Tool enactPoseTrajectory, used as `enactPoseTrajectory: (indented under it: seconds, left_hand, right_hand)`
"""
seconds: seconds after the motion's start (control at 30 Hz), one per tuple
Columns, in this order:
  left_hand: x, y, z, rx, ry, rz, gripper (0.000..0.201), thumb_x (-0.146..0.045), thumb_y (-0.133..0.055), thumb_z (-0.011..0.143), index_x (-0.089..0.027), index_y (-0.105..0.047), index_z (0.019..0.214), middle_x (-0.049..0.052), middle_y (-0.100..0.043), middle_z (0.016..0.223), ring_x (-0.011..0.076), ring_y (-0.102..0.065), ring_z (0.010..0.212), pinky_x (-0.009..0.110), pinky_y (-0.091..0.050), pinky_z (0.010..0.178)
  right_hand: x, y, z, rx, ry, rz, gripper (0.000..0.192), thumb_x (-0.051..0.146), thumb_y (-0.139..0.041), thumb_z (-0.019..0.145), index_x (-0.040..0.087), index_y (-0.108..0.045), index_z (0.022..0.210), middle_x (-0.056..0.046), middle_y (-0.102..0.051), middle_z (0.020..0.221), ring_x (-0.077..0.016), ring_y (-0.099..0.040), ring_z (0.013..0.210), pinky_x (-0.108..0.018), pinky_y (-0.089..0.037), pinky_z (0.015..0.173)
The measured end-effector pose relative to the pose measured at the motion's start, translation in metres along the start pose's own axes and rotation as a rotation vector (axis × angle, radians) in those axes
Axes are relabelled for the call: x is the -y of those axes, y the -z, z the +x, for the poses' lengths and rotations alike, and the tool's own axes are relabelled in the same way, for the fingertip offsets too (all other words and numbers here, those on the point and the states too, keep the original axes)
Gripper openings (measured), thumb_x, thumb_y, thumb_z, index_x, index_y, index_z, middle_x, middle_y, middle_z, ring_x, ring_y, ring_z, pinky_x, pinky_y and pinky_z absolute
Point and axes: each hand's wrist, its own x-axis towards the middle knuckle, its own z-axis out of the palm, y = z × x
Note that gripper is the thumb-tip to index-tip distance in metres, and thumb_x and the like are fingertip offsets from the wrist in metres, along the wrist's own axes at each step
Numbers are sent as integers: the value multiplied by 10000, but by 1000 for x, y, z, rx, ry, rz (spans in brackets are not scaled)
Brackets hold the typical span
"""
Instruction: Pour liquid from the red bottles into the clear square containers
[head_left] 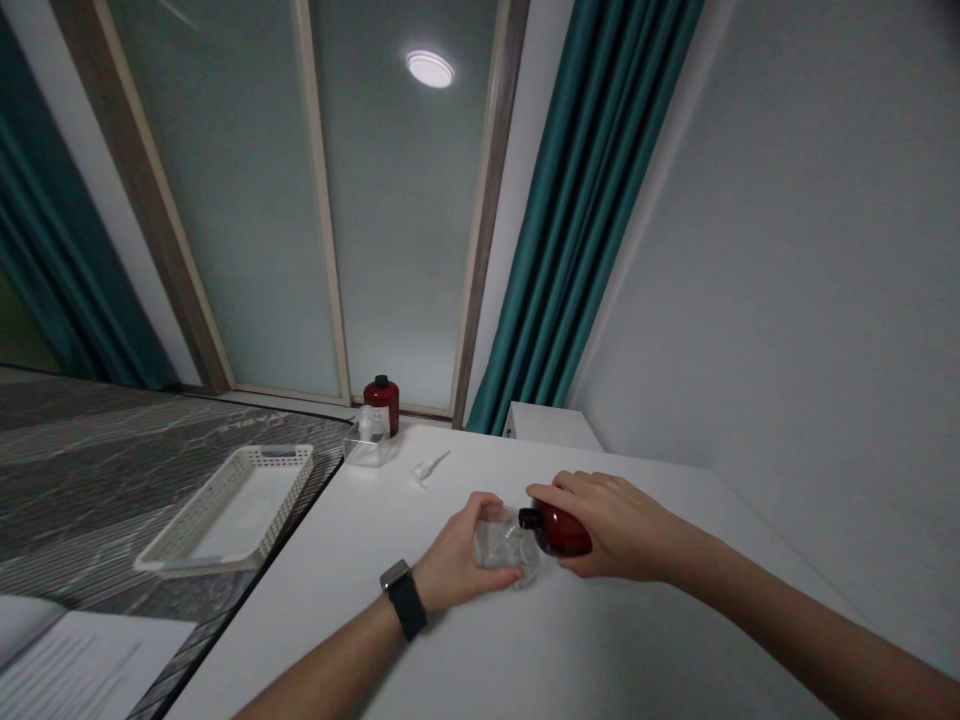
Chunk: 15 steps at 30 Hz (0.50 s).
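My left hand (pixel 469 555) is wrapped round a clear transparent bottle (pixel 510 548) low over the white table. In my right hand (pixel 611 520) is a dark red-brown bottle (pixel 564 530), tipped on its side with its black neck (pixel 529 518) pointing left. That neck is at the upper part of the clear bottle; whether the two touch, I cannot tell. Any liquid between them is too small to make out. Behind my hands, a white pump head (pixel 427 468) with its thin tube lies on the table.
At the table's far left corner stand a clear open box (pixel 366 452) with a pump bottle and a larger red-brown bottle (pixel 382 400) with a black cap. A white perforated basket (pixel 281 505) and an open book (pixel 90 660) lie on the dark marbled surface at left. A white cabinet (pixel 555 427) stands behind the table.
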Motion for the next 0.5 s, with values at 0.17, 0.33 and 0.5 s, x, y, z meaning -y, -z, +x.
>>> enactPoseTrajectory:
  seconds: [0.17,0.33,0.5]
  left_hand:
    - [-1,0,0,1,-3,9,617,-220,-817,660,-211,-457,1161,71,-634,1120,252,-606,1061,391,-480,946]
    - [-1,0,0,-2,10,-7,625,-212,-817,659,-212,-456,1169,74,-634,1130,260,-608,1068,401,-476,951]
    - [-2,1,0,-1,9,-13,624,-226,-822,661,-208,-452,1163,74,-625,1122,257,-602,1069,395,-471,943]
  right_hand:
    - [0,0,0,1,7,-4,641,322,-701,746,285,-489,1350,-89,-642,1083,-289,-644,932,-377,-442,767]
    - [-1,0,0,-3,4,-4,640,330,-708,743,289,-492,1345,-82,-643,1078,-284,-641,922,-372,-441,769]
    - [-1,1,1,-4,9,-4,630,331,-701,753,283,-494,1346,-90,-641,1102,-297,-649,946,-388,-455,790]
